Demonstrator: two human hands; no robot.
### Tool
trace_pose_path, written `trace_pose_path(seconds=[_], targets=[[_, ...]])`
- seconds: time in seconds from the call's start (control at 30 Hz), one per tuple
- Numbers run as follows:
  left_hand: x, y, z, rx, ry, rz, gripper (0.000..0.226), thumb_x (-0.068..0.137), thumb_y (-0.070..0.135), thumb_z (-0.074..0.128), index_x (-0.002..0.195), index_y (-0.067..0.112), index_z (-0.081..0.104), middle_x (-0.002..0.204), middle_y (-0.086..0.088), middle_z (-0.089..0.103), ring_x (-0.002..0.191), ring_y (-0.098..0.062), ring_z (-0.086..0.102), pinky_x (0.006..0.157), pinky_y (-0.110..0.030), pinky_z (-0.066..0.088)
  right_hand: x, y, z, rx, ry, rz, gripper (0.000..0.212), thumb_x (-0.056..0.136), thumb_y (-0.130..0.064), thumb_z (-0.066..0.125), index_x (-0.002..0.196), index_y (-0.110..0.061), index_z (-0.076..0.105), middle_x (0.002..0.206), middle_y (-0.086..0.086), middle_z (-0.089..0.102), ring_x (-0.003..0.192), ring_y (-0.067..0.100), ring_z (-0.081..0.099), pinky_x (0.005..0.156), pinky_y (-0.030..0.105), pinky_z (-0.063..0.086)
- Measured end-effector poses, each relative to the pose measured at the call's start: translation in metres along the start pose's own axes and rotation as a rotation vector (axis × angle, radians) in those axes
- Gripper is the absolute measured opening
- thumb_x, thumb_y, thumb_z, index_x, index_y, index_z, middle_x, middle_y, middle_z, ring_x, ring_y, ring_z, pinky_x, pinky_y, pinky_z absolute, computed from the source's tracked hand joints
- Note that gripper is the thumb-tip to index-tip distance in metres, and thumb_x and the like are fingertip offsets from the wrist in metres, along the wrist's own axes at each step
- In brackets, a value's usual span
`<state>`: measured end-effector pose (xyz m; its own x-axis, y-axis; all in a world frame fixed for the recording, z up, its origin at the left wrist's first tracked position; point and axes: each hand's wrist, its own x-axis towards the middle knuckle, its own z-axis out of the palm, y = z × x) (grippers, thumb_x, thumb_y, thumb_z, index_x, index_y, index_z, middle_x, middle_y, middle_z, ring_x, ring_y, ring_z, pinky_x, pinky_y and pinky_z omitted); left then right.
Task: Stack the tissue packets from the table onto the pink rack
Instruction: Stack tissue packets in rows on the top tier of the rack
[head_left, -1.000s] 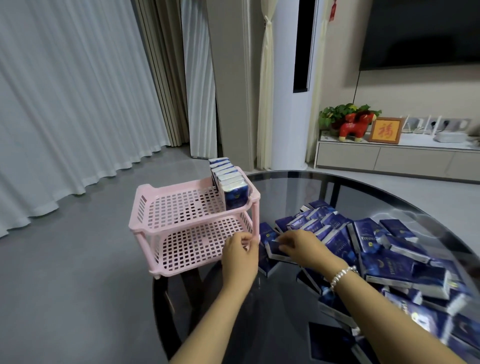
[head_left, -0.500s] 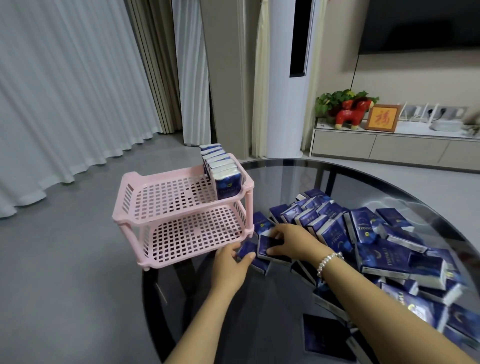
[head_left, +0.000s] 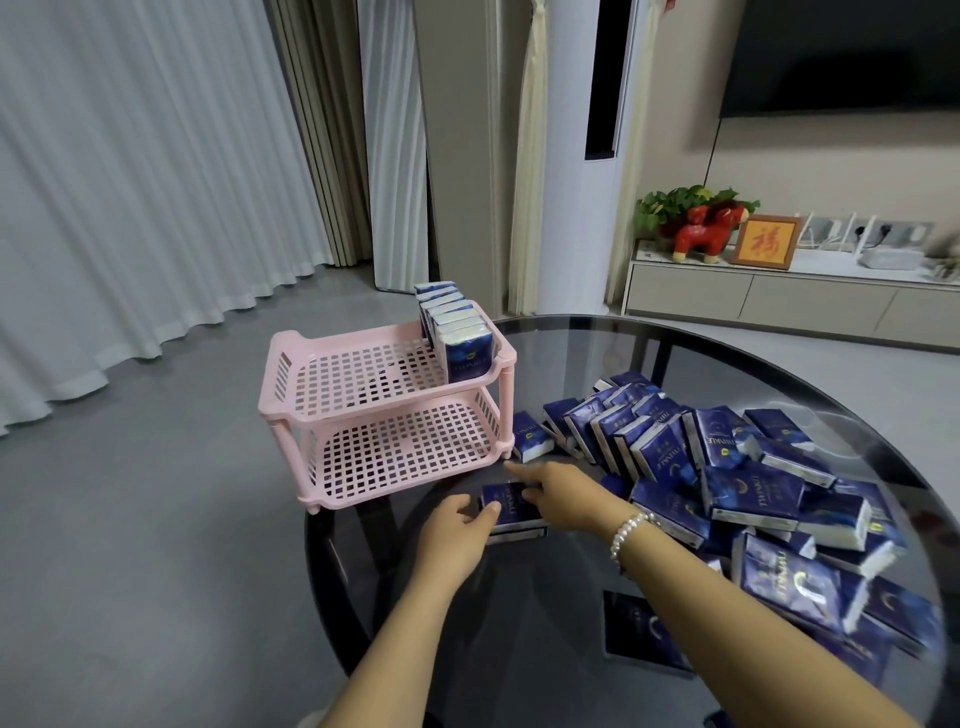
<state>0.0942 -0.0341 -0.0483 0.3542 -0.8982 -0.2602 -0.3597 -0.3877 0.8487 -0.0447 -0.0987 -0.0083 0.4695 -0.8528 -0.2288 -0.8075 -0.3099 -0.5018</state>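
Note:
A pink two-tier rack (head_left: 291, 415) stands at the left edge of the round glass table (head_left: 519, 623). On its top tier, at the right end, several blue tissue packets (head_left: 462, 343) stand upright in a row; the lower tier holds nothing. A big loose pile of blue packets (head_left: 727, 467) covers the table's right side. In front of the rack lies one blue tissue packet (head_left: 511, 506), on top of another. My left hand (head_left: 457, 535) grips its left edge with the thumb on top. My right hand (head_left: 566, 493) holds its right edge, index finger stretched toward the rack.
One single packet (head_left: 527, 441) lies just right of the rack's lower tier. A dark flat shape (head_left: 644, 639) shows in the glass near my right forearm. Beyond the table are curtains, a low cabinet (head_left: 753, 301) and grey floor to the left.
Both hands drew a packet out of the pile's left edge toward me. My left hand left the rack's front corner and closed on the packet's left side.

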Motion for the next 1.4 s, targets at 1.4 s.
trace_pose_path(seconds=[1.4], targets=[[-0.049, 0.013, 0.034, -0.703, -0.356, 0.088, 0.017, 0.092, 0.015, 0.057, 0.108, 0.012, 0.063, 0.09, 0.0, 0.076, 0.08, -0.01, 0.072, 0.074, -0.025, 0.056, -0.085, 0.072, -0.064, -0.492, 0.162, 0.213, 0.042, 0.089, -0.046, 0.055, 0.121, -0.019, 0.057, 0.116, 0.006, 0.056, 0.122, 0.026, 0.031, 0.103, 0.04, 0.02]])
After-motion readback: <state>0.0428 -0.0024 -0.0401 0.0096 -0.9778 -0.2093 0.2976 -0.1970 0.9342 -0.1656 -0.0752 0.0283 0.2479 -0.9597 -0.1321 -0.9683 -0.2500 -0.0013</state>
